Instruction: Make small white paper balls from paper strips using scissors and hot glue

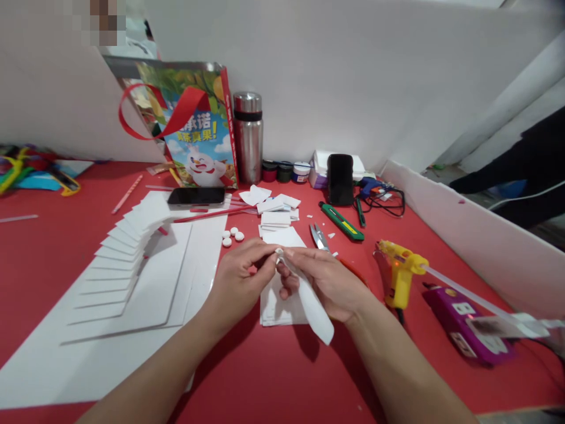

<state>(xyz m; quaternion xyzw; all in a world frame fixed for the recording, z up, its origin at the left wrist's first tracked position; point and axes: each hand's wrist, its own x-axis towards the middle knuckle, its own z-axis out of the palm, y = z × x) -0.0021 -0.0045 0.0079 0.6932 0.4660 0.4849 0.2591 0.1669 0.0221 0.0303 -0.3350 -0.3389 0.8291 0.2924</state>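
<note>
I am pinching the curled upper end of a white strip (315,315) between the thumb and fingers of my left hand (238,274), and my right hand (333,282) is gripping the same strip close by, its wide end hanging down toward me below my right palm. White sheets (273,307) are lying beneath and between my hands on the red table (247,377). Scissors (318,237) are resting just beyond my right hand, and small white discs (226,242) are sitting just beyond my left. Further left of that hand, a fan of white steps (117,259) is standing on white board (39,374). Right of my right hand, a yellow glue gun (401,271) is standing near a purple box (461,330). Ahead of my right hand, a green cutter (341,221) is lying flat. Farthest ahead of my left hand, a steel flask (250,144) is standing beside a printed bag (198,150).
</note>
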